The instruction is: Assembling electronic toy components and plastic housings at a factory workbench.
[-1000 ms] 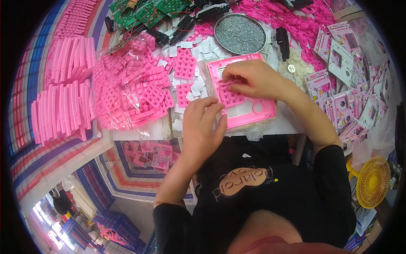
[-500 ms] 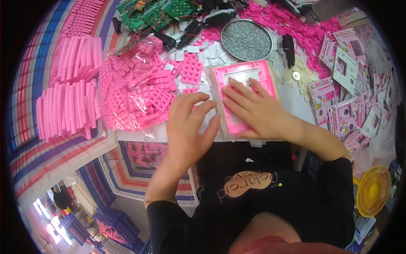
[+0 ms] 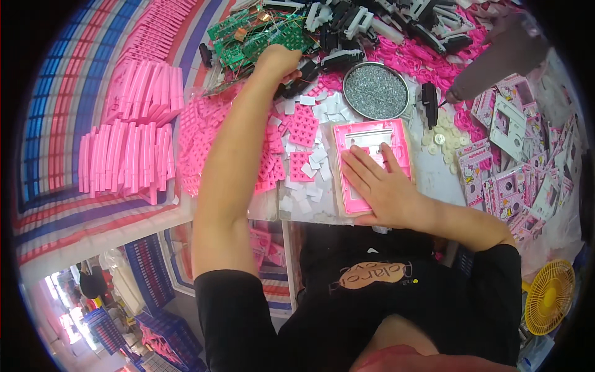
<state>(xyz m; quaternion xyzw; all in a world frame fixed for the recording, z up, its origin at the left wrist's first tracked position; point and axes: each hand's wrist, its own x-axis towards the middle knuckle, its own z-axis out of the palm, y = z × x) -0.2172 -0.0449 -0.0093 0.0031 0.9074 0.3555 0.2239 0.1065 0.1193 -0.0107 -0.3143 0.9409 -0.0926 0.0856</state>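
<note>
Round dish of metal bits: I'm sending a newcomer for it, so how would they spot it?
On the white worktable, find the pink frame under the right hand. Beyond its far edge sits the round dish, filled with small grey metal pieces, the only round container there.

White tabletop [image 3: 439, 177] — on it lie green circuit boards [image 3: 232, 53], pink keypads [image 3: 302, 128], loose white squares [image 3: 318, 154], a round metal dish [image 3: 377, 118] of small grey pieces, pale discs [image 3: 439, 139], a black part [image 3: 429, 106] — and a thin pad [image 3: 338, 180] beneath the pink casing [image 3: 353, 205]
</note>
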